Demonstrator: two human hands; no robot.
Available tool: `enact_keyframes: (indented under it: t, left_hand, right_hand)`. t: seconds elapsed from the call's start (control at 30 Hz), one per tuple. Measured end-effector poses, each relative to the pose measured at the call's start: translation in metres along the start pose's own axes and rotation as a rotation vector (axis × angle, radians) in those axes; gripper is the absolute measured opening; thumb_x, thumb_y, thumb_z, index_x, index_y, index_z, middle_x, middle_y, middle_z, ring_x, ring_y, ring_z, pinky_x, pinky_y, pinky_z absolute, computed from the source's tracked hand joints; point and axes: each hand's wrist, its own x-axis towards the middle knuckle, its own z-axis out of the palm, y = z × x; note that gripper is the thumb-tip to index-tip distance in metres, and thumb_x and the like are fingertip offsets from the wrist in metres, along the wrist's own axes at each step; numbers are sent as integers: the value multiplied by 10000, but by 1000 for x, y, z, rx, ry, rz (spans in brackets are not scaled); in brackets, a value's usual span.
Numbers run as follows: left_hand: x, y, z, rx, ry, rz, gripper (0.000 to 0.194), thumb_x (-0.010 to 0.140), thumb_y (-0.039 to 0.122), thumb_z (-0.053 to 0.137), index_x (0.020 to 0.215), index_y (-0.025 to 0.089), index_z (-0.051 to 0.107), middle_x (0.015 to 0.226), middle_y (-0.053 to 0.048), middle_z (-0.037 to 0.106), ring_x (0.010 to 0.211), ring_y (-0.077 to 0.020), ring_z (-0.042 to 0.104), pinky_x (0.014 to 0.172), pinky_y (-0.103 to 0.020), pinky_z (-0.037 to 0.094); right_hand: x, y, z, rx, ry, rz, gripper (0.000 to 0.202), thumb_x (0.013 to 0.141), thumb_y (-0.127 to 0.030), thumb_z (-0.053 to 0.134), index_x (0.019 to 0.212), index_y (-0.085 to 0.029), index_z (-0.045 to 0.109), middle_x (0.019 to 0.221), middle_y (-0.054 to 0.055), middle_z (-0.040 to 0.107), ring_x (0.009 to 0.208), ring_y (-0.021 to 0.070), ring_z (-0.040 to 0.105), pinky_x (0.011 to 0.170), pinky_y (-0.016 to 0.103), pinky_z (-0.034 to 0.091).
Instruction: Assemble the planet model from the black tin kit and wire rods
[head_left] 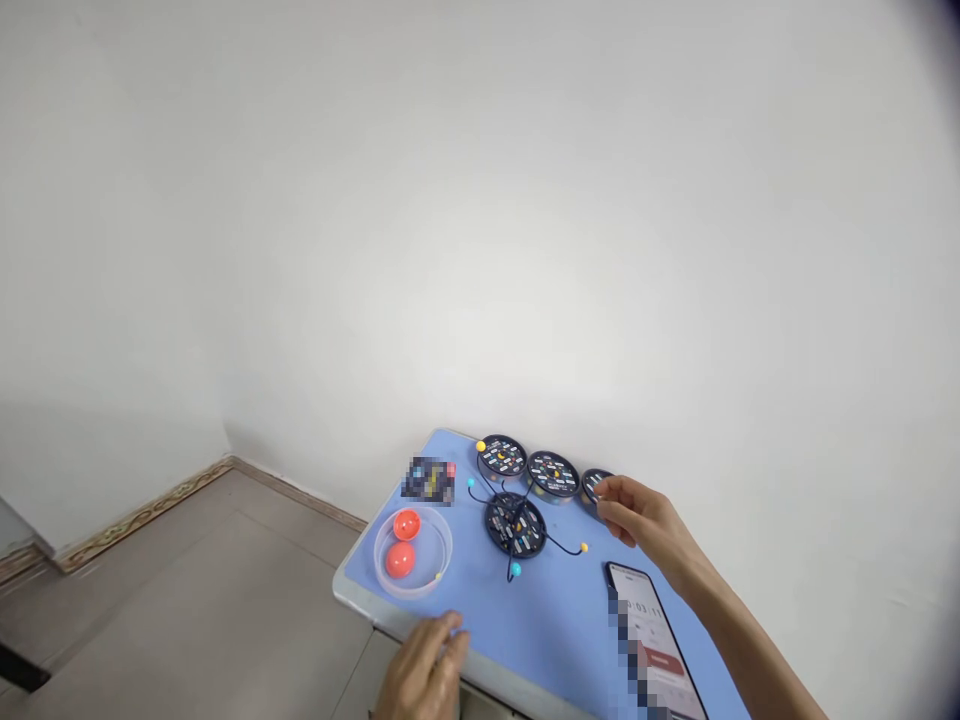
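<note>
On a blue-topped table stands a model (516, 525) with a round black printed base and curved black arms. Small balls tip the arms, among them a yellow ball (481, 447) and a turquoise ball (516, 569). My right hand (645, 520) is over the right-hand black disc (594, 482) at the back, thumb and fingertips drawn together in a pinch. Whatever they may hold is too small to make out. Close to the front edge, my left hand (426, 665) has its fingers a little apart and holds nothing visible. It is nearest the clear round tray (377, 560).
Two red half-shells, one hollow side up (406, 525) and one domed (400, 560), lie in the tray. Behind it is a blurred dark card (429, 480). More printed round containers (553, 475) line the wall side. A phone (652, 630) showing a timer lies at right.
</note>
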Motion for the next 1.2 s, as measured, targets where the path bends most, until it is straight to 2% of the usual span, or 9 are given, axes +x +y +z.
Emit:
enact_keyframes:
  t: [0.13, 0.23, 0.27, 0.4, 0.5, 0.6, 0.77, 1.03, 1.2]
  left_hand:
    - [-2, 44, 51, 71, -157, 65, 384, 831, -1, 443, 1062, 206, 670, 1081, -83, 735, 963, -212, 699, 816, -302, 585]
    - [17, 71, 87, 69, -267, 116, 404, 799, 68, 509, 1172, 135, 648, 1241, -158, 664, 1030, -252, 666, 826, -332, 579]
    - [25, 78, 98, 97, -300, 68, 425, 786, 81, 524, 1194, 98, 640, 1292, -191, 624, 1075, -282, 642, 854, -371, 570]
    - [56, 92, 134, 233, -438, -32, 444, 778, 37, 511, 1203, 28, 643, 1318, -256, 583, 1129, -312, 610, 881, -435, 549]
    - [70, 92, 148, 345, -459, -111, 437, 749, -21, 530, 1161, 20, 670, 1247, -264, 628, 1104, -311, 626, 891, -457, 541]
    - [77, 88, 150, 377, -443, -115, 399, 747, -21, 568, 1123, 28, 693, 1163, -236, 678, 1064, -290, 645, 904, -435, 536]
    - [75, 84, 141, 388, -415, -60, 375, 753, 3, 589, 1105, 59, 706, 1126, -199, 686, 1053, -277, 645, 896, -416, 546]
    - [67, 72, 115, 352, -506, 4, 393, 747, -52, 571, 1098, 74, 692, 976, -143, 674, 919, -238, 654, 796, -380, 576]
    - [57, 56, 99, 290, -528, 32, 411, 766, -61, 539, 1129, 82, 667, 1033, -148, 667, 931, -243, 645, 792, -381, 566]
  right_hand:
    - [-3, 31, -8, 103, 13, 81, 182, 675, -373, 617, 680, -192, 608, 508, -43, 485, 500, 109, 372, 500, 263, 273]
    - [-6, 45, -10, 145, 22, 98, 247, 679, -430, 638, 677, -185, 611, 531, -31, 509, 502, 106, 371, 496, 263, 256]
    - [-8, 48, -12, 147, 23, 103, 265, 685, -447, 641, 680, -184, 610, 532, -30, 511, 503, 106, 367, 496, 264, 254]
    - [-20, 54, -21, 99, 42, 128, 315, 703, -496, 629, 639, -192, 573, 482, -50, 446, 492, 100, 320, 496, 265, 241]
    - [-29, 61, -31, 48, 53, 152, 319, 706, -496, 613, 608, -200, 548, 467, -58, 411, 493, 100, 298, 499, 265, 237]
    - [-34, 75, -36, 38, 65, 178, 311, 687, -505, 604, 622, -203, 567, 474, -51, 424, 493, 108, 315, 493, 266, 237]
    - [-38, 93, -35, 40, 52, 194, 316, 682, -508, 594, 619, -199, 575, 447, -60, 404, 466, 101, 302, 488, 265, 234]
    - [-40, 92, -27, 84, 52, 198, 309, 672, -492, 601, 583, -202, 546, 447, -57, 417, 463, 98, 315, 488, 261, 228]
    - [-39, 96, -21, 101, 28, 201, 287, 677, -476, 592, 619, -195, 577, 442, -59, 432, 453, 94, 320, 484, 258, 211]
